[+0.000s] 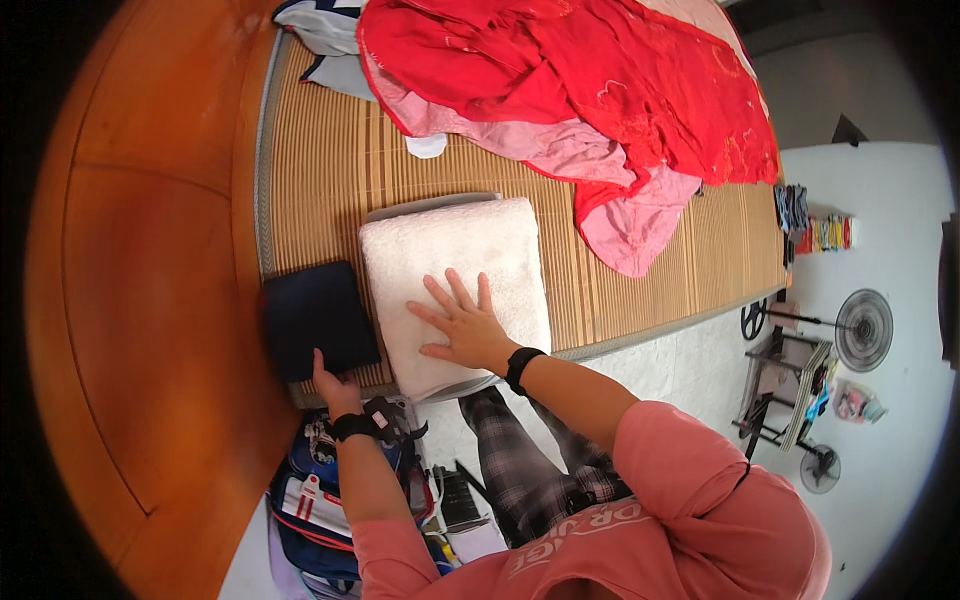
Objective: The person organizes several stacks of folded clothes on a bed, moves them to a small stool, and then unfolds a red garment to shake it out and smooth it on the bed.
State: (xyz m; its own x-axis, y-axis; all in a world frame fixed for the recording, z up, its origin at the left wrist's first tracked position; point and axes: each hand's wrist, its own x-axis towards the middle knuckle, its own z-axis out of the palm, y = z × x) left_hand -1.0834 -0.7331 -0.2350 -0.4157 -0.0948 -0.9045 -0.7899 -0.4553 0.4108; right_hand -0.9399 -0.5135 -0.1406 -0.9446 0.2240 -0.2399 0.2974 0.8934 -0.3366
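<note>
My left hand (335,388) grips the near edge of a folded navy cloth (319,315), thumb on top and the other fingers hidden beneath it. This cloth lies at the left edge of a slatted bamboo mat (315,172), beside the wooden board. Just to its right is a thick, fluffy white folded blanket or towel (450,240). My right hand (466,324) rests flat on the white bundle with its fingers spread. A strip of grey fabric (431,202) shows along the bundle's far edge.
A rumpled red and pink quilt (570,82) covers the far part of the mat. Grey clothing (337,71) lies beside it. An orange-brown wooden board (157,285) borders the left. Below stands a blue backpack (307,487); a pedestal fan (862,330) is at right.
</note>
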